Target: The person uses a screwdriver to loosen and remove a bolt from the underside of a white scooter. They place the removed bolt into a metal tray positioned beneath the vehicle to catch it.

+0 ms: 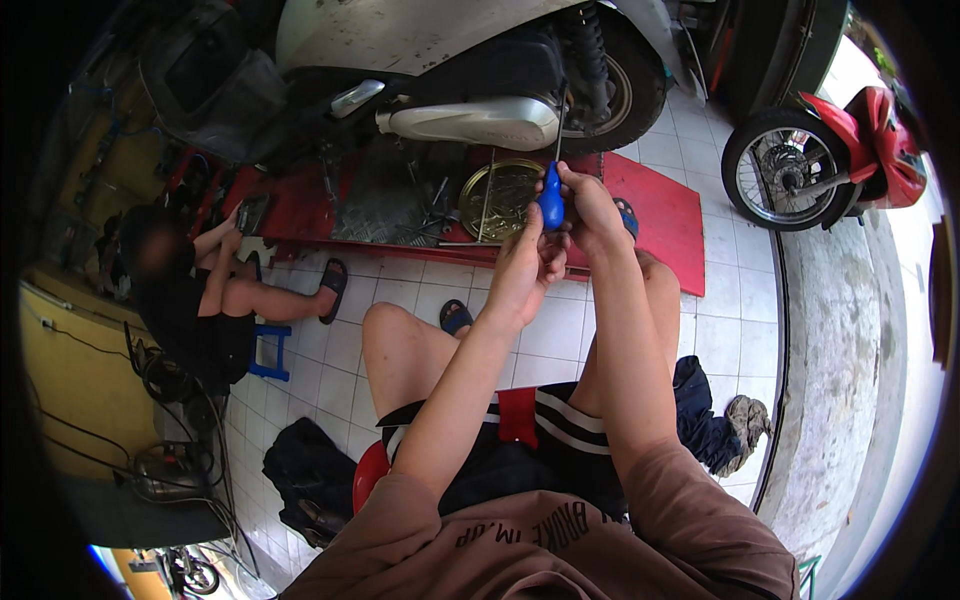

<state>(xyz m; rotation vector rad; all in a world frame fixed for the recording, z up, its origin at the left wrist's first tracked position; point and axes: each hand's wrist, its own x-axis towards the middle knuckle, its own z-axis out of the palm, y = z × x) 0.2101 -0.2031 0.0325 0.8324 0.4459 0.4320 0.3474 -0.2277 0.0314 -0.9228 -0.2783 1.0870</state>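
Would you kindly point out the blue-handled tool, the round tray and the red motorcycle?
Blue-handled tool [551,200]: head view, on its handle.
Round tray [464,203]: head view, on its left rim.
Red motorcycle [886,150]: head view, on its red bodywork.

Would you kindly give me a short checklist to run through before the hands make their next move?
1. Grip: ok; the left hand and right hand are both on the handle of the blue-handled tool.
2. Tool tip seated: cannot tell; the shaft points up toward the scooter, but contact is unclear.
3. Round tray nearby: ok, on the red platform, left of the hands.
4. Platform free of loose pieces: not ok; metal pieces lie left of the tray.
5. Co-worker away from the tool: ok, seated far left.
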